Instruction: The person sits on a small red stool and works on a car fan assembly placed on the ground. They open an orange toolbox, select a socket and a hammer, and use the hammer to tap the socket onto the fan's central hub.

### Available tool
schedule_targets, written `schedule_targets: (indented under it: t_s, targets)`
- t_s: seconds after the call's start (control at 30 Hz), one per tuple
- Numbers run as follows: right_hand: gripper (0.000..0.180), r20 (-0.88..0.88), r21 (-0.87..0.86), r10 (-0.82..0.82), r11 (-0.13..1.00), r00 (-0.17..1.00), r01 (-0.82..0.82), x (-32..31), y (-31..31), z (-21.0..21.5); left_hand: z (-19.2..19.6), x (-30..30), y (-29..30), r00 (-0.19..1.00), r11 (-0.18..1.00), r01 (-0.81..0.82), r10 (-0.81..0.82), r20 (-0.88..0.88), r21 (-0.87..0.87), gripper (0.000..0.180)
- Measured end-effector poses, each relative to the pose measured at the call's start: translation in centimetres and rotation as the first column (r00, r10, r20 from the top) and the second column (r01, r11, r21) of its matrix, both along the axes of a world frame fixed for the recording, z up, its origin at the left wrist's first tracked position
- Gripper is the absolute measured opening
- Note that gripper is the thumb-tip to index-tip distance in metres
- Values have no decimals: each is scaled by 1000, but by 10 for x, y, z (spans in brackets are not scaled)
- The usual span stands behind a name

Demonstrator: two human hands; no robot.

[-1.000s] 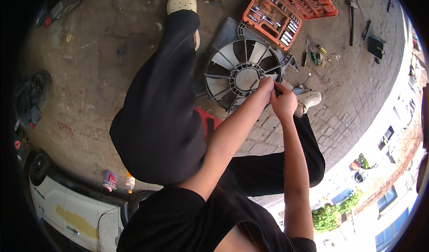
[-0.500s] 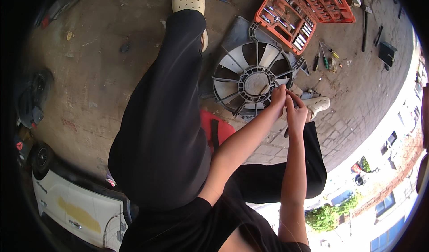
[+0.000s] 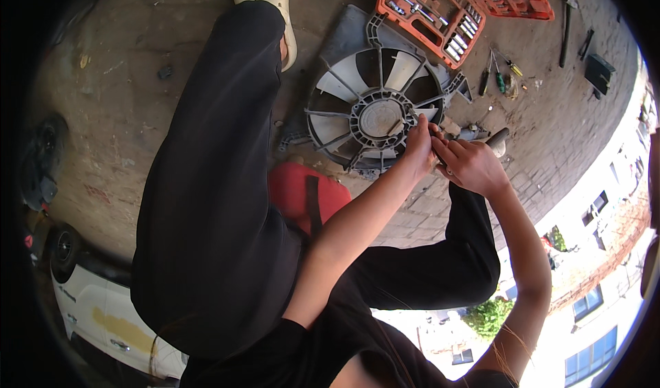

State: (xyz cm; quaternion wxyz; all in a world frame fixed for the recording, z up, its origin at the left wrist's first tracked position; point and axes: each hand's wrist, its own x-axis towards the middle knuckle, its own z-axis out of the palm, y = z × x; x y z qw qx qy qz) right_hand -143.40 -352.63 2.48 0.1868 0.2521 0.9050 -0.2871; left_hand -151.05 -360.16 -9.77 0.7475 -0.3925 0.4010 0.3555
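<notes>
A grey radiator fan assembly lies on the ground before me, its pale blades inside a ring with spokes and a round hub. At the right side of its hub is my left hand, fingers closed; what they grip is hidden. Close beside it, my right hand is closed around a dark-handled tool, whose end sticks out to the right past the knuckles. The tool's working end is covered by my hands, so its kind does not show.
Beyond the fan lies an open orange socket set case. Right of it are screwdrivers, a hammer and a dark box. A red padded seat is beneath me. A white car stands at lower left.
The tool's handle has swung from pointing down toward me to pointing right. My right hand has turned over with it, elbow moving outward. My left hand stays by the hub; the whole view has shifted slightly.
</notes>
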Motion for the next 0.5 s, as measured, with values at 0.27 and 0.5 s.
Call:
schedule_targets:
  t_s: [0.27,0.5]
  targets:
    - [41,72,20,-82,997,994,81,14,-14,-21,2,-4,6,974,981,186,-192,-122,-57,46]
    - [67,165,64,-216,976,962,208,2,-32,-20,-9,-6,1,982,981,164,-172,-81,-101,49]
